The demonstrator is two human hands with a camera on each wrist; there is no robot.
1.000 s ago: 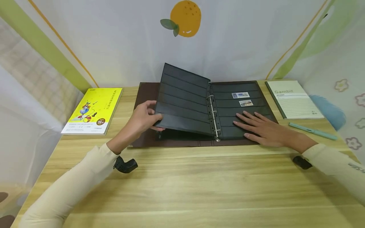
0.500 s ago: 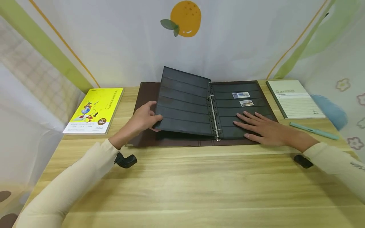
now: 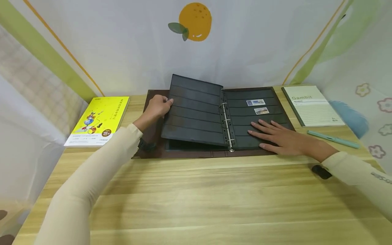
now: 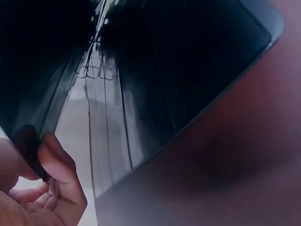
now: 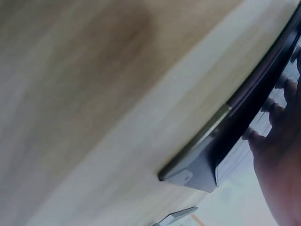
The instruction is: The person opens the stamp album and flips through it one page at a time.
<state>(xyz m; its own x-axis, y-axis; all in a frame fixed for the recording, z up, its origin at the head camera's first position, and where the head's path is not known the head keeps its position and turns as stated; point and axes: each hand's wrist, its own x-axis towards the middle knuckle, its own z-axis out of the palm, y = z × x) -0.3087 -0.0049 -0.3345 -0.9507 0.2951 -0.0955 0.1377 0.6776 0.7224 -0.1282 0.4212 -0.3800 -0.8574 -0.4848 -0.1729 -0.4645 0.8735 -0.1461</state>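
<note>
A brown ring binder, a stamp album (image 3: 190, 153), lies spread on the table with black pocket pages. My left hand (image 3: 157, 108) pinches the outer edge of a black page (image 3: 194, 112), which tilts up from the left side and hangs on the rings. In the left wrist view, the thumb and fingers (image 4: 66, 176) close on that page's edge. My right hand (image 3: 280, 139) rests flat with spread fingers on the right-hand page (image 3: 245, 131). Two stamps, an upper stamp (image 3: 255, 102) and a lower stamp (image 3: 261, 111), sit in that page's strips above the fingertips.
A yellow book (image 3: 101, 117) lies left of the album. To the right are a pale notebook (image 3: 315, 105) and a mint-green pen (image 3: 333, 139). Wooden tabletop (image 3: 208, 197) spreads in front, and a white printed curtain (image 3: 128, 44) hangs behind.
My left hand has slid up along the page's outer edge, away from the near corner. The page has sunk slightly lower to the left. My right hand has stayed on its page.
</note>
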